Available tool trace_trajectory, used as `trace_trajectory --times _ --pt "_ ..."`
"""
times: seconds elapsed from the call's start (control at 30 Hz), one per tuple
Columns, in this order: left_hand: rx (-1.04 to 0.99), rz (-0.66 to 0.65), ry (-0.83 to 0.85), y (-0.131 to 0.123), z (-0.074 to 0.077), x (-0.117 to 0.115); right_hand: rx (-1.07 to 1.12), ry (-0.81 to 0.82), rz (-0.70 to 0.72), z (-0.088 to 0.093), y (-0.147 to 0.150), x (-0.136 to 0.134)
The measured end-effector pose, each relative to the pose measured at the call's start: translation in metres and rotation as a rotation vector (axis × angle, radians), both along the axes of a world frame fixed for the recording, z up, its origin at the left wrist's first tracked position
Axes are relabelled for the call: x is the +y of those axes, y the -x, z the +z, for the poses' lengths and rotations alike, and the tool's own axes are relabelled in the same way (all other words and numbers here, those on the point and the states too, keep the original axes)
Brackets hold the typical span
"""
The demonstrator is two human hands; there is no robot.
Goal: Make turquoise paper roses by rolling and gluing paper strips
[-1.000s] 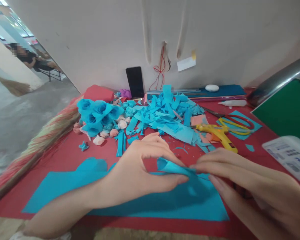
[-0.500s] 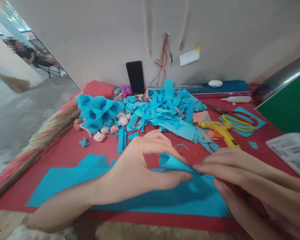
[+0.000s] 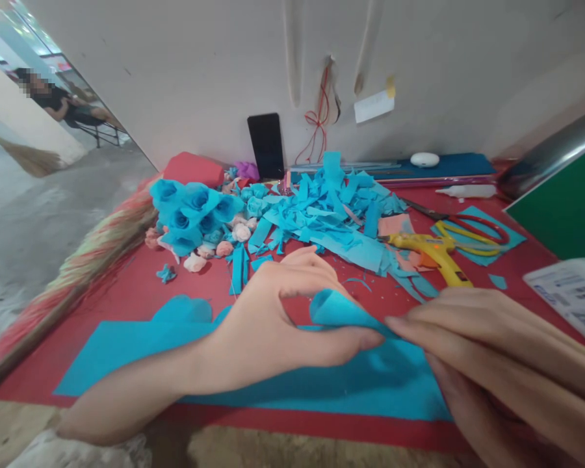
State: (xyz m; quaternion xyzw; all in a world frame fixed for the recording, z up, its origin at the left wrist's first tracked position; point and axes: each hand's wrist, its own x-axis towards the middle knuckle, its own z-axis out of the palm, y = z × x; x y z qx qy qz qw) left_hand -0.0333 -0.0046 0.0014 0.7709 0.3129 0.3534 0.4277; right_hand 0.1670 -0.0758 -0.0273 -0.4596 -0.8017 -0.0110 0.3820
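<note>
A piece of blue crepe paper point(image 3: 340, 311), curled into a small cone, is pinched between the thumb and fingers of my left hand point(image 3: 268, 325). My right hand point(image 3: 487, 338) closes its fingertips on the narrow right end of that cone. Its lower fingers are partly hidden. Beneath both hands a long blue paper sheet point(image 3: 322, 398) lies flat on the red tabletop point(image 3: 283, 421). Rounded blue paper pieces point(image 3: 182, 308) stick out behind the sheet, left of my left wrist. Farther back stands a cluster of blue paper flowers point(image 3: 195, 214).
Blue paper scraps point(image 3: 316, 211) are heaped at mid-table. To their right lie a yellow glue gun point(image 3: 433, 250) and scissors point(image 3: 497, 227). A phone point(image 3: 266, 146) leans on the wall. Straw brooms point(image 3: 85, 273) flank the table's left side. A person point(image 3: 53, 101) sits far left.
The right fingertips have shifted slightly right along the cone, and its wide end looks a little more curled. My left hand keeps its pinch; the whole view has shifted slightly.
</note>
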Motion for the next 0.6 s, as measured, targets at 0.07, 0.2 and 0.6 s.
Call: trace_trajectory --times 0.07,0.2,0.6 --pt "0.003 -0.005 -0.007 0.0005 0.0 -0.0003 -0.044 -0.003 0.021 0.0006 -0.0039 -0.0006" --pt "0.006 -0.006 -0.009 0.0013 -0.0005 -0.0006 -0.193 -0.039 0.144 0.0014 -0.0104 0.0019" --pt "0.001 0.01 -0.004 0.0016 0.0016 0.0001 -0.141 -0.035 0.108 0.0097 -0.0119 0.0053"
